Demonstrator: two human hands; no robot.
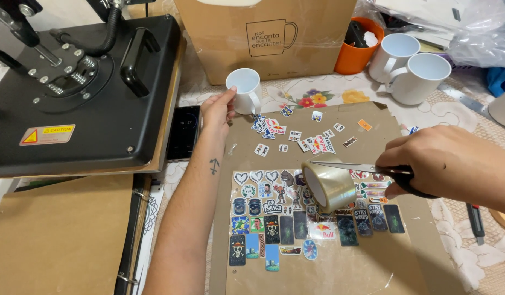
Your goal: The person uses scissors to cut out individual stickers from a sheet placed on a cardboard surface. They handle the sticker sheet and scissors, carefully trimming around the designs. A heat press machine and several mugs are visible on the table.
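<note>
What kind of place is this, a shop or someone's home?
Probably a small home craft workshop for printing mugs: a heat press, blank white mugs and a sticker sheet share a flowered tablecloth.

Bright, even indoor light falls from above, with only soft shadows under the arms. Glare streaks the clear glossy plastic sheet (340, 267) at 6 o'clock and the crumpled transparent plastic bags (471, 27) at 1 o'clock. Focus is sharp centrally; edges bend slightly.

a white lace-patterned tablecloth with printed flowers (318, 99) is covering the table; a black flat heat press (83, 93) is occupying its left side under even indoor light.
</note>
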